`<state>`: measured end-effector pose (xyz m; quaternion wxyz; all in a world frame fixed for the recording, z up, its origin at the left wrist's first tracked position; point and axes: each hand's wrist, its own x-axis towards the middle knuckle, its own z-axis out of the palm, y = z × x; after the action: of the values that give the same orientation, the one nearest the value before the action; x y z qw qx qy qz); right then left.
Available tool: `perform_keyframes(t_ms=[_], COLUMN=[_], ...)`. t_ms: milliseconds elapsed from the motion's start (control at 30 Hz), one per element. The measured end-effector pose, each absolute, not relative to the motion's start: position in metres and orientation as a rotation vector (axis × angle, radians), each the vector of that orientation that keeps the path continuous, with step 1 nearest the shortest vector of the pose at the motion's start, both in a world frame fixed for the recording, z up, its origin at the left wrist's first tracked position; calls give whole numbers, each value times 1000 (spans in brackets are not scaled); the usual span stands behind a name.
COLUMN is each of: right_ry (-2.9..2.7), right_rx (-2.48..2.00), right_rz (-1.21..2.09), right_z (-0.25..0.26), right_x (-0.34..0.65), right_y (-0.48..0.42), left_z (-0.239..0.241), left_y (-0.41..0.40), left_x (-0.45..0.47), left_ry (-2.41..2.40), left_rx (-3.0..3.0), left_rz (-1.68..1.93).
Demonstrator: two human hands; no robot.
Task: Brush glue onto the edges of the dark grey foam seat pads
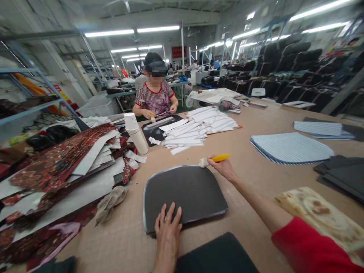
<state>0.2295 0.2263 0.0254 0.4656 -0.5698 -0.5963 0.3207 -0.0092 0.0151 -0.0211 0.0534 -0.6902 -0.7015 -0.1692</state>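
Broad brown tabletop (pixel 244 163), fabric (pixel 65 159) heaped along left side. White strips (pixel 196 127) piled toward far side. Dark panel (pixel 183 189) lying flat on near side, edges pale. Left hand (pixel 168 233) on panel's near edge, fingers (pixel 170 214) spread. Right hand (pixel 223 167): fingers closed round yellow brush (pixel 220 157), bristles (pixel 203 162) at panel's far edge.

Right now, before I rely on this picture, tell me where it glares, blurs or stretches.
Head view, top: the ceiling tubes glare white; head view, lower right: the red sleeve looks stretched and soft; head view, left edge: the patterned fabric smears outward; head view, middle: the dark panel, right hand and yellow-handled brush look clearer.
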Motion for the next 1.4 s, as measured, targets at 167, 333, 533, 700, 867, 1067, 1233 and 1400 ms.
perform_keyframes(t_ms=[167, 333, 533, 700, 867, 1067, 1233, 1400], right_ry=[-1420, -1426, -1460, -1503, -1328, -1254, -1212, -1365], right_rx=[-1455, -1519, -1556, -1621, -1729, -1658, -1424, -1270], right_rz=[649, 577, 547, 490, 542, 832, 1249, 1398], right_z=[16, 18, 27, 32, 48, 70, 73, 58], right_x=[234, 243, 248, 253, 255, 235, 145, 57], right_y=[203, 172, 120, 58, -2, -3, 3, -2], left_z=[-28, -33, -32, -28, -5, 35, 25, 10], left_y=[17, 20, 21, 20, 17, 28, 30, 31], left_x=[-16, -25, -25, -21, -11, -78, -133, -136], left_ry=[-2101, -2092, -2126, -2150, -2297, -2401, -2472, -2464], left_rx=[-2140, -2268, -2279, -2294, -2329, -2403, -2554, -2705], left_rz=[-440, -446, -471, -517, -671, -1397, -1417, -1363])
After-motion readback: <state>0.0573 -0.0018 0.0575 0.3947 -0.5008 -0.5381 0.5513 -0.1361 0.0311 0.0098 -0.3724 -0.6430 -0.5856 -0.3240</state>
